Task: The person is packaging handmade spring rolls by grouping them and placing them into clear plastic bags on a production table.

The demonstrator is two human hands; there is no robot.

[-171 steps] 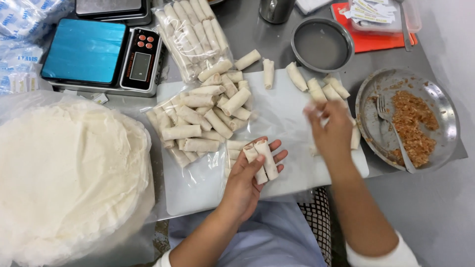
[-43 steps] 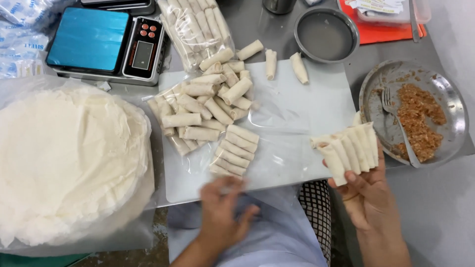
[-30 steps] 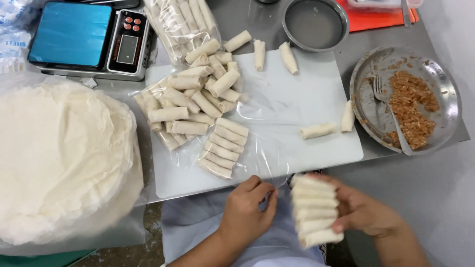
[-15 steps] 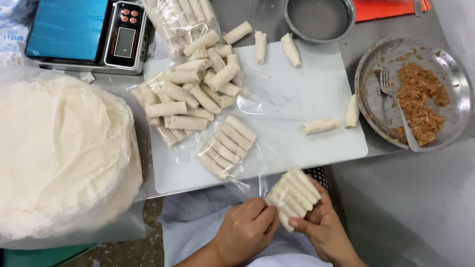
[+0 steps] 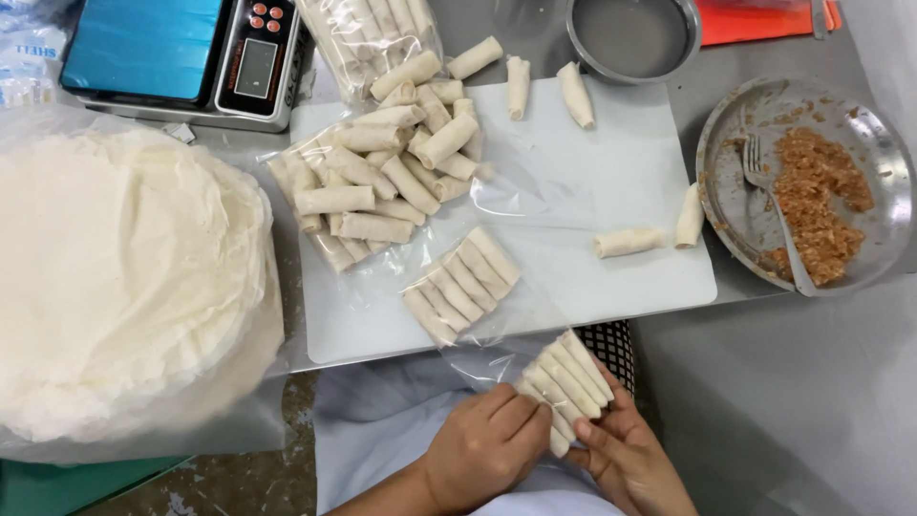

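Low in the head view, my left hand (image 5: pixel 482 444) and my right hand (image 5: pixel 626 459) both hold a row of several spring rolls (image 5: pixel 568 377) at the mouth of a clear plastic bag (image 5: pixel 482 358). My left hand covers the near ends of the rolls, and my right hand supports them from below and the right. Another row of several rolls (image 5: pixel 463 285) lies deeper inside the same bag on the white cutting board (image 5: pixel 583 182). Two loose rolls (image 5: pixel 630 242) rest on the board's right side.
A pile of loose rolls on plastic (image 5: pixel 382 162) covers the board's left. A bagged stack of round wrappers (image 5: pixel 115 277) lies far left, a blue-topped scale (image 5: pixel 181 48) behind it. A metal plate of filling with a fork (image 5: pixel 812 191) and a metal bowl (image 5: pixel 635 33) sit right.
My right hand gathered a row of rolls from the board's right side and carried it down to my lap. My left hand joined it, and the rolls now sit at the bag's mouth.
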